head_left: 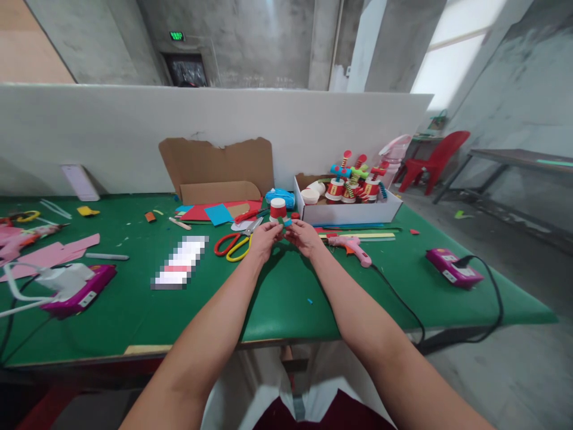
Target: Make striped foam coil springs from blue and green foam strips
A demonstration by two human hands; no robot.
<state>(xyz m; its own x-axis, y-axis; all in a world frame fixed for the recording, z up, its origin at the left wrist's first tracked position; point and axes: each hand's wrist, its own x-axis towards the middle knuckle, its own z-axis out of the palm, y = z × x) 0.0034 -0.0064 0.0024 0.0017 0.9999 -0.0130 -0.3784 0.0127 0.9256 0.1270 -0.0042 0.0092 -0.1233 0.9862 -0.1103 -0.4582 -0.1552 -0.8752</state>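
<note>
Green worktop (286, 298) lies open from the hands to its near edge, with scissors (235, 242) just to the left and a pink glue gun (351, 245) just to the right. The left hand (264, 239) and right hand (304, 237) meet fingertip to fingertip, each grip pinched on a blue paper scrap (287, 223). The scrap is tiny and held just above the worktop, in front of a red-and-white cup (278, 210).

The table (290, 298) is green, the cup (278, 210) red and white, the box (349, 213) white, the far cardboard (215, 158) brown. The scissors (235, 243) have red and yellow handles; the glue gun (353, 246) is pink, the scrap (287, 223) blue.
</note>
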